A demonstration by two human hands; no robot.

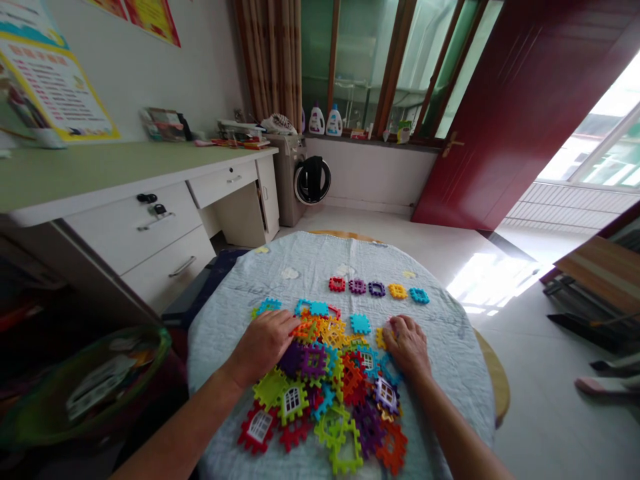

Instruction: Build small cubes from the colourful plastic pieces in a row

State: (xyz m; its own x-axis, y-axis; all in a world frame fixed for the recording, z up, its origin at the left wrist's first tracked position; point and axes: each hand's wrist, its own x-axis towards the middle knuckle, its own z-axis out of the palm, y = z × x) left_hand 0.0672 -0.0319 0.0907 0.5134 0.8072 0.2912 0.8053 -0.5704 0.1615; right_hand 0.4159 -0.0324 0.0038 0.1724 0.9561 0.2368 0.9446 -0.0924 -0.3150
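Interlocking plastic building tiles with notched edges lie in a loose, many-coloured pile on the cloth. My left hand (265, 343) rests at the pile's upper left, fingers together and closed at an orange tile (306, 328). At the pile's right edge, my right hand (407, 343) has its fingers curled down beside a yellow tile (381, 338); what lies under them is hidden. A plain light-blue tile (360, 324) sits between the hands. Beyond them runs a spaced row: a red tile (337, 285), a purple one, a dark purple one, a yellow one and a blue tile (419, 295).
The round table has a pale blue cloth (225, 333). A green basket (90, 433) stands at lower left, beside a white desk (145, 220). Farther back are a washing machine (290, 180) with its door open and a dark red door (480, 113).
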